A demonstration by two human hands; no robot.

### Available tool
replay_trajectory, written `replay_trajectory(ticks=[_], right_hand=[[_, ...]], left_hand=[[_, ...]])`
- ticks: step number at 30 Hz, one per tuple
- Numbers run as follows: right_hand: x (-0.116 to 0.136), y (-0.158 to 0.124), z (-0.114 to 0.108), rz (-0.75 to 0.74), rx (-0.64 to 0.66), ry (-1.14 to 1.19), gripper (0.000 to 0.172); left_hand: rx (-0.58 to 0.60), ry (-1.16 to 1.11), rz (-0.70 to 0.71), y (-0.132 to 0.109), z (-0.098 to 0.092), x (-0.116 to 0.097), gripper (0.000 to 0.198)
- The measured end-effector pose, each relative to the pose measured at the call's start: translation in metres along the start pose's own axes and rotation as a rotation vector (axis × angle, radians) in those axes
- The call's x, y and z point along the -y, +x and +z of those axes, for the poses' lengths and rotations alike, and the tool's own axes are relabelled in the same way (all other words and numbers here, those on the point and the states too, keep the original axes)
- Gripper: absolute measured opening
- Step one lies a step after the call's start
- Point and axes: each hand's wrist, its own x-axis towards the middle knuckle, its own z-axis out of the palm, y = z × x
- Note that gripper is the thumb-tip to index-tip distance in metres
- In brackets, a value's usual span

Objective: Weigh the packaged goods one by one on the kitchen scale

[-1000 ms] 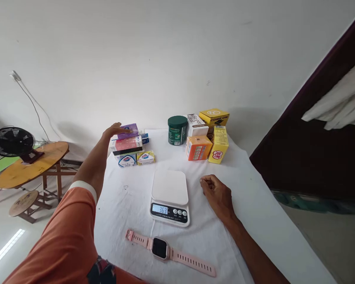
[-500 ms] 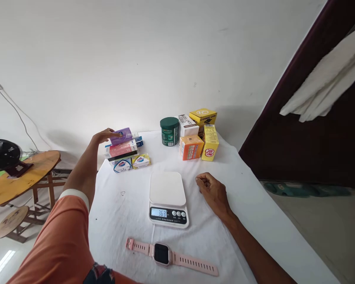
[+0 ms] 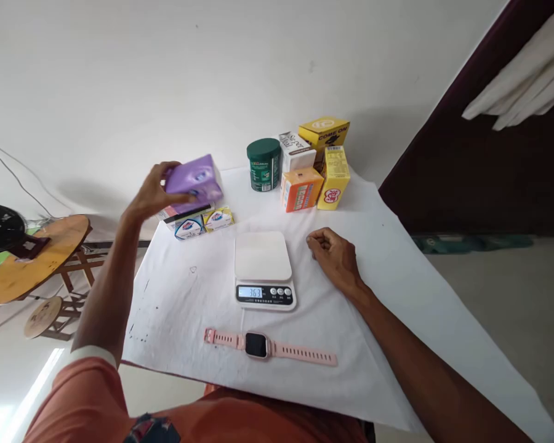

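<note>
Clamping its grip on a shiny purple pack (image 3: pixel 194 179), the left hand (image 3: pixel 151 192) has lifted it; the right hand (image 3: pixel 336 258) stays curled.

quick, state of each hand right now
Left hand: closed around the purple pack.
Right hand: loosely closed, holding nothing visible, beside the white scale.

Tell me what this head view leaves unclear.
Head view:
Behind the purple pack: hidden by it.
Right hand, palm side: hidden by its back.
Fan: cut off by the left edge.
Hanging white cloth: cut off by the right edge.
Green canister, fine print: too small.
</note>
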Motion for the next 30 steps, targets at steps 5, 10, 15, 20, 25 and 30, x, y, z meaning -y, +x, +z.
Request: replay_trajectory(ticks=[5,10,15,20,25,30], right_hand=[[0.002,-0.002,0.001,-0.012,0.0,0.031,0.021],[0.004,-0.003,0.0,-0.02,0.003,0.079,0.021],[0.003,-0.003,-0.001,-0.048,0.006,0.082,0.018],[0.003,-0.002,-0.001,-0.058,0.012,0.075,0.017],[0.004,-0.003,0.0,-0.056,-0.001,0.067,0.015],[0.005,-0.003,0.0,-0.047,-0.001,0.072,0.014]], left_hand=[[0.16,0.024,0.206,-0.075,0.079,-0.062,0.095],[0.221,0.062,0.183,-0.1,0.129,-0.076,0.092],[0.254,0.078,0.147,-0.1,0.131,-0.073,0.101],[0.14,-0.068,0.058,-0.108,0.106,-0.071,0.091],[0.076,-0.074,0.078,-0.113,0.09,-0.077,0.089],[0.236,0.09,0.212,-0.103,0.103,-0.089,0.108]])
